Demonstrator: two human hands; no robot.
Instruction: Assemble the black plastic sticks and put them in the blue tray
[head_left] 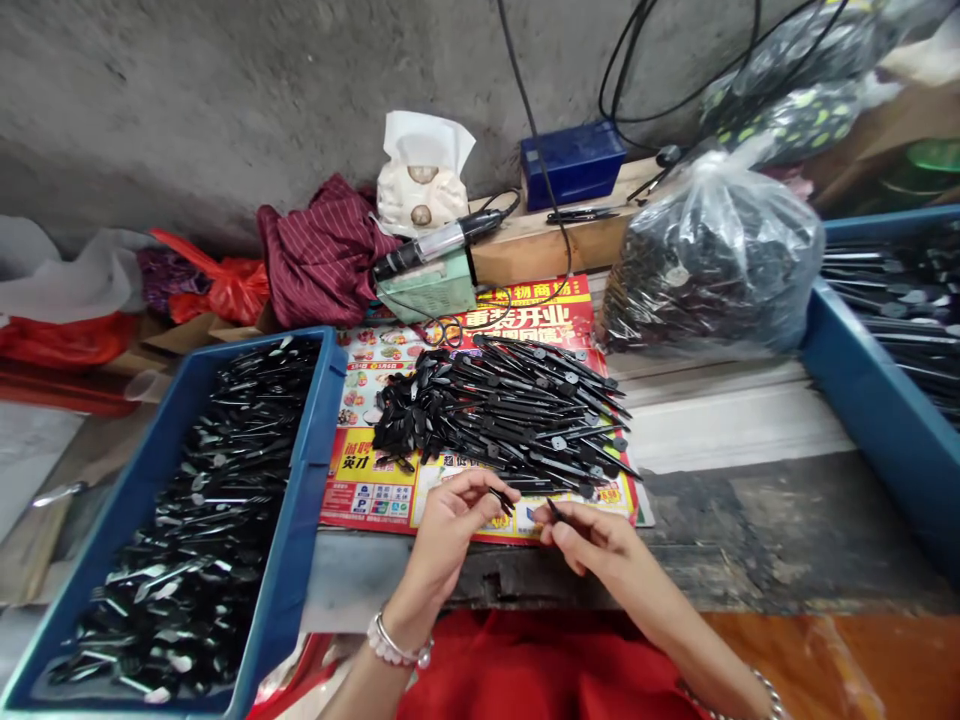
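My left hand (457, 520) pinches a small dark piece (504, 502) between thumb and fingertips. Opposite it, my right hand (592, 540) has its fingers closed on a thin black pointed piece (555, 510). A small gap separates the two hands, which are at the near edge of a red and yellow printed flyer (360, 500). Just beyond them lies a heap of long thin black pieces (525, 400), several with round grey ends. Smaller black pieces (412, 410) are bunched at the heap's left side. The exact kind of these parts is too small to tell.
At left stands a blue bin (296, 560) full of black pieces; another blue bin (862, 350) is at right. A clear plastic bag (712, 260) of dark parts, a blue box (574, 165), a tissue pack (424, 180), a cylindrical corded tool (442, 243) and maroon cloth (322, 250) line the back.
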